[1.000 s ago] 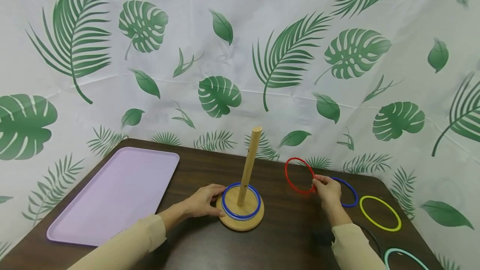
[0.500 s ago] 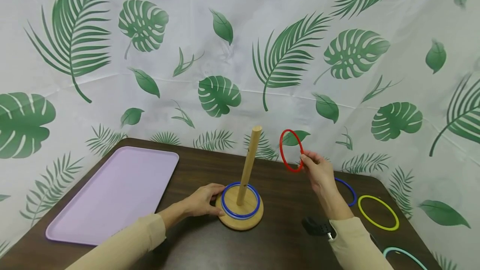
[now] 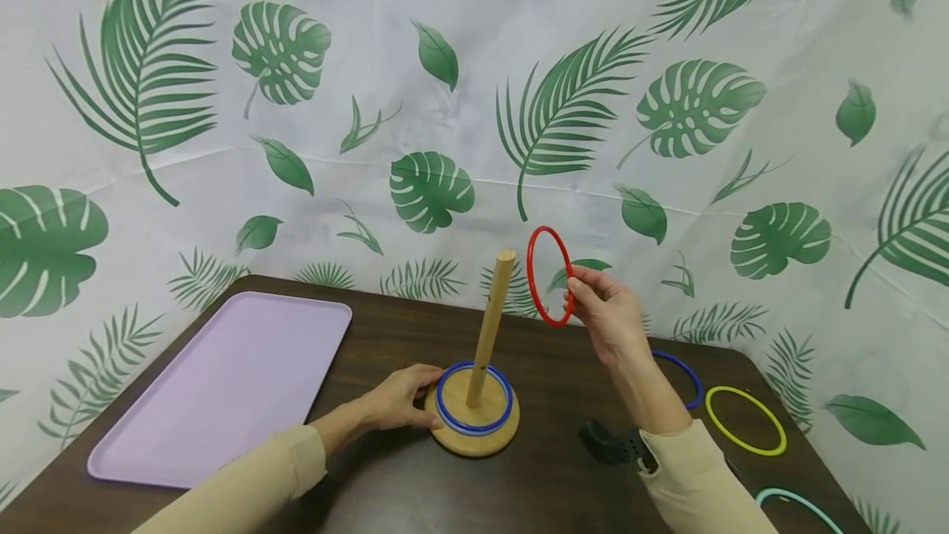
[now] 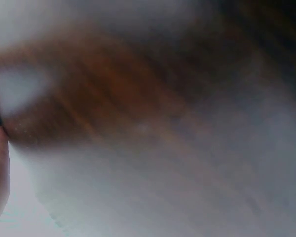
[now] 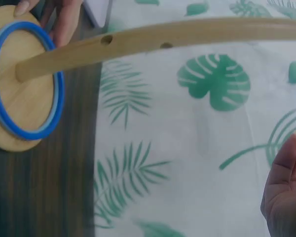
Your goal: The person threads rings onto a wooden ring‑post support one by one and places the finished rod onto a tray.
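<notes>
A red ring [image 3: 550, 277] is pinched at its right side between the thumb and fingers of my right hand [image 3: 611, 316]. It is raised clear of the table, upright, just right of the wooden peg [image 3: 489, 334]. That peg rises from a round wooden base [image 3: 474, 445]. Around the peg's foot lies a blue ring [image 3: 510, 410], with a light blue ring [image 5: 48, 122] beneath it in the right wrist view. My left hand [image 3: 396, 400] grips the base's left edge, thumb in front and fingers behind. The left wrist view is mostly blurred.
A lilac tray [image 3: 230, 386] lies on the left of the dark table [image 3: 400, 336]. On the right lie another blue ring [image 3: 693, 381], a yellow ring [image 3: 745, 443] and a mint ring [image 3: 804, 503]. A leaf-patterned cloth [image 3: 445, 130] hangs behind.
My right hand has lifted the red ring from low over the table and carried it up and left towards the peg's top. My left hand stays at the base.
</notes>
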The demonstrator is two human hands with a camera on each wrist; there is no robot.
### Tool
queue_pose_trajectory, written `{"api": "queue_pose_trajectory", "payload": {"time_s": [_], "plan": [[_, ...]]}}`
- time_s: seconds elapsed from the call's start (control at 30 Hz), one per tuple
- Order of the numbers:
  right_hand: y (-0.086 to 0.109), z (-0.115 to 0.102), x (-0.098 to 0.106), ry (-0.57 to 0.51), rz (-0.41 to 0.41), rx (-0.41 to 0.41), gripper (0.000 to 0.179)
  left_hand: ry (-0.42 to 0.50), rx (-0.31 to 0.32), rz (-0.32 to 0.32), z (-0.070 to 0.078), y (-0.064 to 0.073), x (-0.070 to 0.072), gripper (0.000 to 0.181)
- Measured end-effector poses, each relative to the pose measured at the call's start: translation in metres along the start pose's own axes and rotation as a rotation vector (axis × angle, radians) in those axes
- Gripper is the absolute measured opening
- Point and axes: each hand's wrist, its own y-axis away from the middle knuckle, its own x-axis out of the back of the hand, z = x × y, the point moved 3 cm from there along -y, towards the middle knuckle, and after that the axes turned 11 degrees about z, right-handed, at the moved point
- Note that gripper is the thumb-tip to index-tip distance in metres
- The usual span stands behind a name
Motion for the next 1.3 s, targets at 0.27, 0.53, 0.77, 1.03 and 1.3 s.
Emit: {"api": "queue_pose_trajectory", "payload": {"time_s": [0.27,0.53,0.77,1.03,1.3], "plan": [[0.006,-0.005,-0.019,0.075,-0.045,0.087,0.011,0.011,-0.004,-0.003,0.000,0.001,0.000,0.075],[0.008,0.008,-0.029,0.154,-0.050,0.093,0.028,0.041,-0.005,-0.010,-0.001,0.001,-0.001,0.075],[0.007,0.033,-0.024,0.259,-0.048,0.099,0.026,0.035,-0.001,-0.004,0.000,0.001,0.000,0.075],[0.011,0.086,-0.008,0.415,-0.043,0.103,0.020,0.028,-0.005,0.002,0.001,0.000,0.001,0.075],[0.015,0.127,0.002,0.559,-0.053,0.041,0.015,0.026,-0.001,-0.001,0.001,0.001,0.000,0.075]]}}
